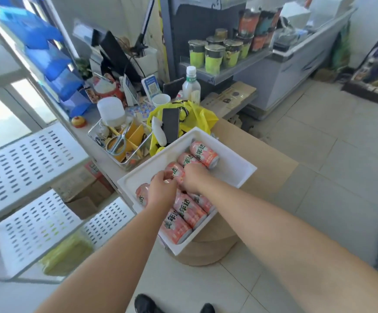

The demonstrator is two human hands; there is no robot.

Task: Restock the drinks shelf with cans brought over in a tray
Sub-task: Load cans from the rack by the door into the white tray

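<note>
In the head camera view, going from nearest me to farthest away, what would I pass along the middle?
Black shoes → white tray holding the cans → yellow bag → white bottle → green cups on the grey shelf.

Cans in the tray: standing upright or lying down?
Lying down: the cans rest on their sides in the white tray, labels facing up.
</note>
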